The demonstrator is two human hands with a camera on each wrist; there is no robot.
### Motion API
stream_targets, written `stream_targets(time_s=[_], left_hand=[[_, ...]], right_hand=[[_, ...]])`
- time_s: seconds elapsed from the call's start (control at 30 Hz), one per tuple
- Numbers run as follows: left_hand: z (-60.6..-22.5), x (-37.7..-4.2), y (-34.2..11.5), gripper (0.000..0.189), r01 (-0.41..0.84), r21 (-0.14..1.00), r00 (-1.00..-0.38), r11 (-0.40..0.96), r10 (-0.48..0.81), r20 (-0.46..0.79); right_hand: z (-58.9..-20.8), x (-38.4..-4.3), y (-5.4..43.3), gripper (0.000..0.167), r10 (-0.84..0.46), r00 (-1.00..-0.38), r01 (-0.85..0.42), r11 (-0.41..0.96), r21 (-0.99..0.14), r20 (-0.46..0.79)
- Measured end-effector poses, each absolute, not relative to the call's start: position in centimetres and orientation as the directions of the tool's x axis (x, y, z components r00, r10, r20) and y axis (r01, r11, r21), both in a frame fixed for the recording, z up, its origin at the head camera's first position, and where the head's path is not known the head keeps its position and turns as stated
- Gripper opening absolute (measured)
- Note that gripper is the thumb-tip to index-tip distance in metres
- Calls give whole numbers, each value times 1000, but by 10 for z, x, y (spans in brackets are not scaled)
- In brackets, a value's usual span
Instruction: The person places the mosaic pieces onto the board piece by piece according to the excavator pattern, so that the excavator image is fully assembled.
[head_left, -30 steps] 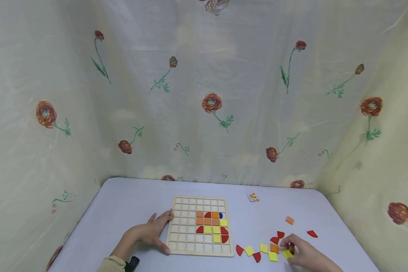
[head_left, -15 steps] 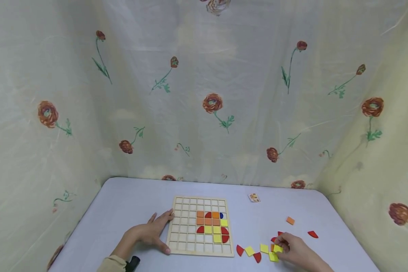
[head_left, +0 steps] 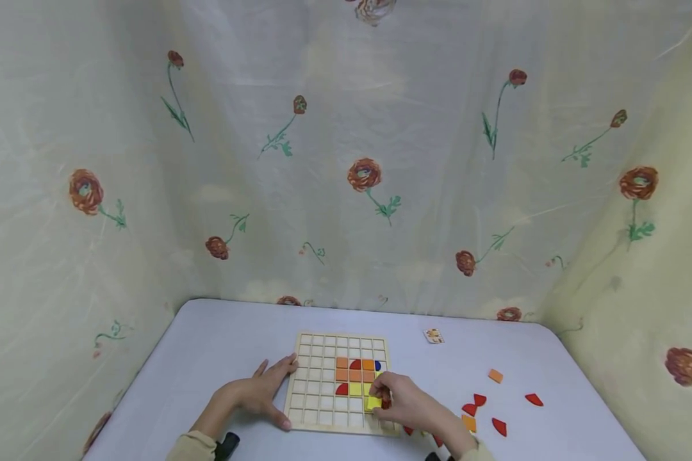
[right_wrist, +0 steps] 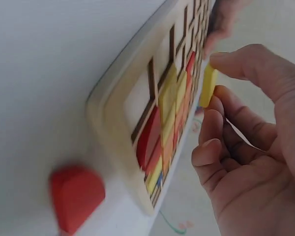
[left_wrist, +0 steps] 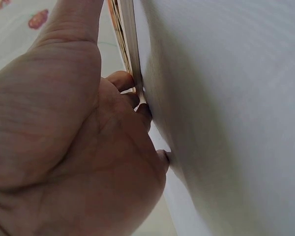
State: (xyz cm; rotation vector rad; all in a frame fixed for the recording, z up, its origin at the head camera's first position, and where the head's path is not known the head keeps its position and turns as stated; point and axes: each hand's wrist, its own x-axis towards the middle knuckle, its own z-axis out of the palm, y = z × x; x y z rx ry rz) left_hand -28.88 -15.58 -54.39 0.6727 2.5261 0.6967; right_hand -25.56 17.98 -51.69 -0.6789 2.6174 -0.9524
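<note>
board (head_left: 317, 410) looks like pale unfinished wood, tiles (head_left: 354, 376) painted matt, table (head_left: 225, 346) smooth, and a thin flowery cloth backdrop (head_left: 346, 160)

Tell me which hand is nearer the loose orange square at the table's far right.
Right. The right hand pinches a yellow tile over the board, nearer the orange square; the left hand rests at the board's left edge.

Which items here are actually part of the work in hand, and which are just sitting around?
In use:
- wooden grid board, steadied by the left hand
- yellow square tile, pinched in the right hand over the board
- tiles already set in the board
- loose red and orange pieces on the table

Lying about:
- small picture card
- flowered curtain
</note>
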Motion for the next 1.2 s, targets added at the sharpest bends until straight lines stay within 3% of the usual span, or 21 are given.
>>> stream_targets(time_s=[0.2, 0.57, 0.7, 0.87, 1.2], left_hand=[[-543, -289, -154, 121, 353, 565, -782, 745, 567, -260], [-546, -290, -154, 121, 352, 553, -786, 755, 559, -264], [-547, -290, -153, 122, 346, 554, -788, 757, 555, -266], [-550, -292, -153, 123, 339, 554, -789, 760, 550, -272], [-546, -290, -156, 121, 342, 553, -791, 760, 550, -266]], right_hand=[[-530, -269, 157, 21, -578, -813, -428, 675, -600, -71], [-533, -274, 154, 15, -608, -791, -447, 644, -621, -62], [-530, -272, 155, 21, -606, -794, -467, 656, -593, -45], [-519, -261, 176, 24, -543, -837, -379, 665, -644, -68], [-502, -237, 295, 40, -318, -923, -91, 729, -678, -218]])
